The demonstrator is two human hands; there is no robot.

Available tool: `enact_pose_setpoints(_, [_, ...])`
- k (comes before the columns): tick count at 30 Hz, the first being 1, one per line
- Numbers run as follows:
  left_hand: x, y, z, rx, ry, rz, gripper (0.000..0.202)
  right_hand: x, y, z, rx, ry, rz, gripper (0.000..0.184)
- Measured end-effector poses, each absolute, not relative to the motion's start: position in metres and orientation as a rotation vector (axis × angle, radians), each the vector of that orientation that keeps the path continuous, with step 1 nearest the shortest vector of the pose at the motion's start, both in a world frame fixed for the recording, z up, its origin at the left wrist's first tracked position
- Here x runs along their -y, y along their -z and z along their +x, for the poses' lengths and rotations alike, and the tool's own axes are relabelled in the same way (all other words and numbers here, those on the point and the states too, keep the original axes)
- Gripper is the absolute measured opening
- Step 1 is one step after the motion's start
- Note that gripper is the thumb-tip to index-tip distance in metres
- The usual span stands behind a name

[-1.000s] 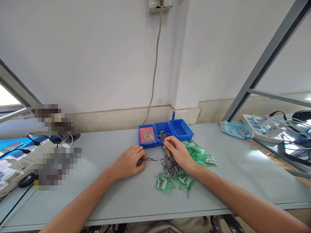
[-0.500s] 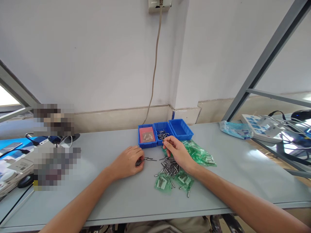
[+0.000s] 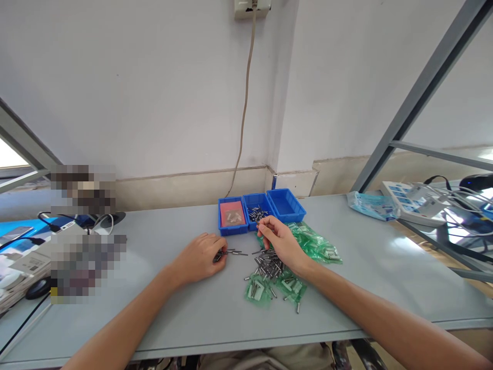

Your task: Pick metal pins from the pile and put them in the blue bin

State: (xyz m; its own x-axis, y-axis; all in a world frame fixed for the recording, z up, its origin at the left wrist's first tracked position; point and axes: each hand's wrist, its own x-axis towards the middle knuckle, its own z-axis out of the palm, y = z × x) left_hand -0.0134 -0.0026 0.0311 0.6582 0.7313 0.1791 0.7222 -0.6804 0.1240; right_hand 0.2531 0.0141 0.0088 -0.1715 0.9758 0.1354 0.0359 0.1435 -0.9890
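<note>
My left hand (image 3: 206, 257) rests on the table with its fingers curled around several thin metal pins (image 3: 236, 252), whose ends stick out to the right. My right hand (image 3: 278, 237) is held in a pinch at the front edge of the middle blue bin (image 3: 252, 227); what sits between its fingertips is too small to make out. Inside that bin lie many metal pins (image 3: 257, 213). Below my right hand a heap of short metal pins (image 3: 269, 266) is spread on the table. Small green plastic bags (image 3: 257, 289) with pins in them lie at its near side.
The left blue bin (image 3: 233, 230) holds a pink sheet and a small clear bag. A third blue bin (image 3: 287, 204) stands at the right. Larger green bags (image 3: 318, 246) lie beside my right wrist. Power strip (image 3: 414, 203) and cables sit far right; electronics (image 3: 29, 267) fill the left.
Hardly anything differs. Both hands keep their places and grips, and the whole view has shifted very slightly.
</note>
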Motion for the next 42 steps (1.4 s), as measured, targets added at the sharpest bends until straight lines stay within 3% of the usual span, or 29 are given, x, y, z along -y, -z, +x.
enact_pose_setpoints(28, [-0.006, -0.036, -0.031, -1.425, -0.188, 2.882, 0.009, -0.012, -0.011, 0.252, 1.418, -1.224, -1.069, 0.023])
enact_pose_setpoints(42, [-0.003, -0.049, -0.048, -1.368, -0.212, 2.514, 0.017, -0.013, -0.01, 0.253, 1.433, -1.231, -1.064, 0.025])
